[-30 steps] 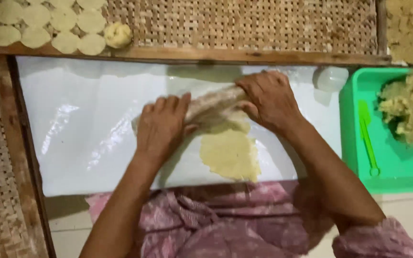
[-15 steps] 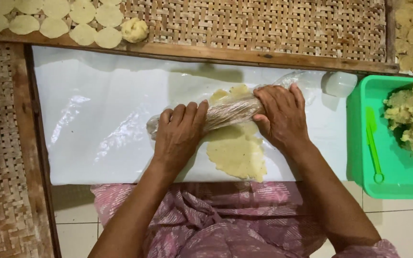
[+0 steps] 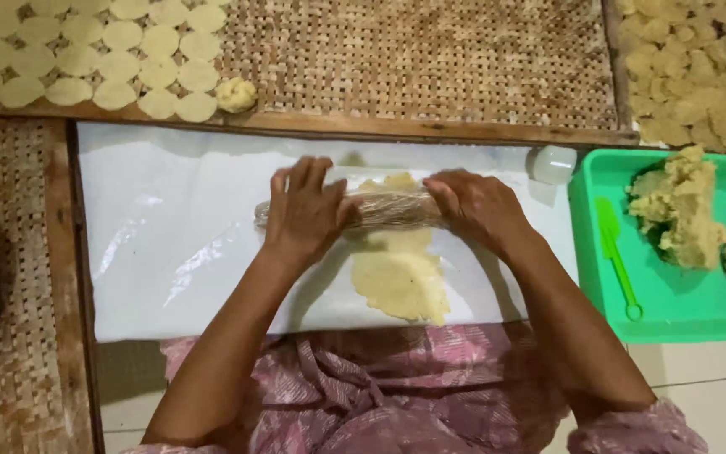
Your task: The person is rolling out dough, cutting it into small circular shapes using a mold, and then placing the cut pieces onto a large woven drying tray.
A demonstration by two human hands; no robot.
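Two hands flat on one rolling pin (image 3: pixel 388 208), palms down, fingers spread, not clenched. Left hand (image 3: pixel 306 210) covers the pin's left part, right hand (image 3: pixel 479 208) the right end; hands apart, with a plastic-wrapped stretch of pin showing between them. Pin lies level, 9-to-3 across the frame centre.

Under the pin: flattened yellow dough sheet (image 3: pixel 401 282), long axis 12-to-6. Most of it sits at 6 o'clock of the pin, a small edge pokes out at 12. Dough rests on a white plastic sheet (image 3: pixel 170 244) spread over the work surface.

Around it:
- 3 o'clock: green tray (image 3: pixel 682 315) with a lump of raw dough (image 3: pixel 678 214) and a green plastic tool (image 3: pixel 617 252) lying along its left side.
- 1 o'clock, just off the tray corner: small white cup (image 3: pixel 553 164).
- 12 o'clock: woven bamboo mat (image 3: pixel 422 59).
- 11 o'clock: rows of cut dough rounds (image 3: pixel 86 50) on the mat, small dough ball (image 3: pixel 235 94) touching the last row.
- 2 o'clock: pile of dough scraps (image 3: pixel 699 67).

Pink patterned cloth (image 3: pixel 380 387) over the lap at 6 o'clock.
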